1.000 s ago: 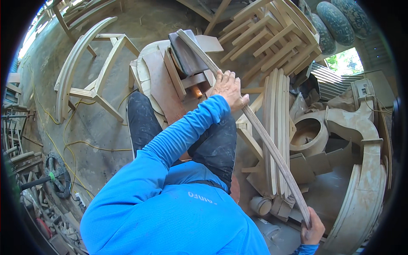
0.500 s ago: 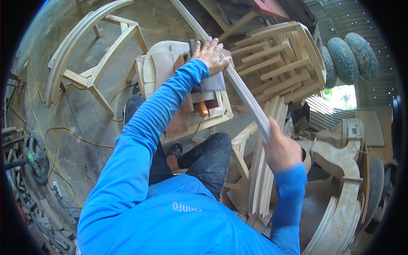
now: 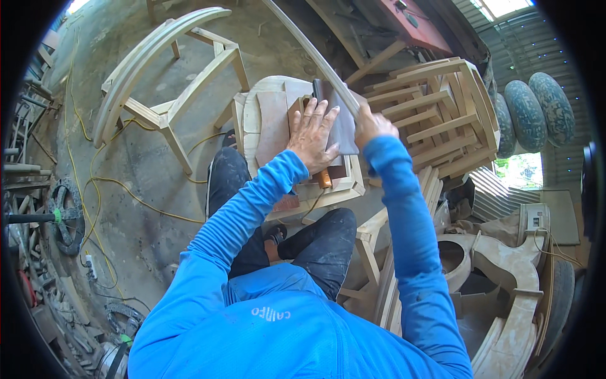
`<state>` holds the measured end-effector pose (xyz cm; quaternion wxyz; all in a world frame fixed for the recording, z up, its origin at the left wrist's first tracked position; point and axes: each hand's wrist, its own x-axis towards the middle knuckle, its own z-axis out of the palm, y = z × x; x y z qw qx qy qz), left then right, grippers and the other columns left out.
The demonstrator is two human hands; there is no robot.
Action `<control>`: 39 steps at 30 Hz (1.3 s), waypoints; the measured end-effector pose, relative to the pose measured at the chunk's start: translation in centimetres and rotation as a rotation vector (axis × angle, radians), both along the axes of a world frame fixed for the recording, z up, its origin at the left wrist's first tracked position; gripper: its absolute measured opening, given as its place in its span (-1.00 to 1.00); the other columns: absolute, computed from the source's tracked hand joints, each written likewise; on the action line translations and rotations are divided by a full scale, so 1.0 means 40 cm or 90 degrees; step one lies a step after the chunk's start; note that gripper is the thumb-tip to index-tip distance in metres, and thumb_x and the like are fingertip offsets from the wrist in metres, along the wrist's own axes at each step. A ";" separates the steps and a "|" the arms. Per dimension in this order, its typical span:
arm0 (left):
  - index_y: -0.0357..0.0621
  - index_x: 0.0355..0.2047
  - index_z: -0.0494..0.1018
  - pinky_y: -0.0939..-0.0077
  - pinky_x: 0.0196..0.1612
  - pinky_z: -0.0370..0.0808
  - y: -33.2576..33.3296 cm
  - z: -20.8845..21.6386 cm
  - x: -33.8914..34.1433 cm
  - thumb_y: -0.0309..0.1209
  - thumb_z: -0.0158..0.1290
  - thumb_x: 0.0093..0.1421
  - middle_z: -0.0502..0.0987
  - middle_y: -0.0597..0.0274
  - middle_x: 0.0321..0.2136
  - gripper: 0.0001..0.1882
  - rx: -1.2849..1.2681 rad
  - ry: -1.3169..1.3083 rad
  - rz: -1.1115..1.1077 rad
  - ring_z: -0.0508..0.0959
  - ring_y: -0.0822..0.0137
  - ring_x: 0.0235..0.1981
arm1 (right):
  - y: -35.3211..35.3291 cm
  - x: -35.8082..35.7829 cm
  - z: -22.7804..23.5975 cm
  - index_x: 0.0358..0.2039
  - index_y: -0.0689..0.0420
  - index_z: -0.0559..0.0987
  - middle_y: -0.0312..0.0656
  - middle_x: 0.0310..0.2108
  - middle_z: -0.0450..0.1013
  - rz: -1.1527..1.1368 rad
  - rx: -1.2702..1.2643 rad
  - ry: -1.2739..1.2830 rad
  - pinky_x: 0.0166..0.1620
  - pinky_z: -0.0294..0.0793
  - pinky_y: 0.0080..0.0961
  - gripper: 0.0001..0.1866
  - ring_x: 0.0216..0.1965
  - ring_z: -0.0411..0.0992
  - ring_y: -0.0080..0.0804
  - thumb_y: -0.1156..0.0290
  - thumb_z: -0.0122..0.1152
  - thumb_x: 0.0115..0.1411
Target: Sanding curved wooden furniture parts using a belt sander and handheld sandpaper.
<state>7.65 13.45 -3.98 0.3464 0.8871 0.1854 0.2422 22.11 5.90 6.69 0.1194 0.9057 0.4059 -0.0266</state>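
My right hand point(image 3: 374, 126) is closed around the near end of a long, pale wooden strip point(image 3: 309, 47), which slants up and away to the far edge. My left hand point(image 3: 310, 136) lies flat, fingers spread, on the low wooden workbench point(image 3: 271, 120) beside the strip. Between the hands is a smooth grey plate point(image 3: 344, 136), partly covered by my left fingers. An orange-brown handle point(image 3: 324, 179) sticks out below my left palm; the tool it belongs to is hidden.
At the left stands a curved wooden frame with legs point(image 3: 202, 82). Stacked wooden frames point(image 3: 442, 114) stand at the right, with pale strips point(image 3: 394, 290) nearer me. A yellow cord point(image 3: 145, 205) crosses the floor. Large tyres point(image 3: 524, 117) and a carved wooden piece point(image 3: 505, 252) are further right.
My right hand has pushed forward and left, sliding the strip away from me. My left hand, before on the strip, now rests on the bench beside it. The view has shifted slightly.
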 end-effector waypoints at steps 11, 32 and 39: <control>0.18 0.48 0.08 -0.27 0.52 -0.20 -0.084 0.083 0.051 -0.10 0.38 -0.02 0.08 0.05 0.47 0.08 0.303 0.098 -0.198 -0.10 0.01 0.55 | -0.925 -0.423 0.380 0.33 -0.13 0.35 0.06 -0.41 0.57 -0.115 -0.025 0.057 -0.31 0.54 0.04 -0.27 -0.40 0.56 0.16 0.39 0.29 0.10; 0.04 0.15 0.48 -0.27 0.49 -0.18 -0.240 0.088 0.094 0.24 0.10 0.22 0.55 0.13 0.01 -0.32 0.214 -0.080 -0.395 0.40 0.07 0.27 | -1.276 -0.413 0.477 0.24 0.00 0.54 -0.17 -0.50 0.27 0.127 -0.046 -0.219 -0.37 0.24 -0.19 -0.19 -0.47 0.32 -0.17 0.39 0.46 -0.15; -0.09 0.36 0.31 -0.14 0.51 -0.18 -0.045 0.019 0.226 0.25 -0.22 0.39 0.25 -0.01 0.39 -0.21 0.212 0.049 -0.169 0.12 0.02 0.48 | -1.073 -0.249 0.263 0.31 -0.09 0.47 -0.19 -0.49 0.33 0.096 -0.013 -0.085 -0.39 0.38 -0.21 -0.09 -0.51 0.40 -0.20 0.20 0.57 -0.14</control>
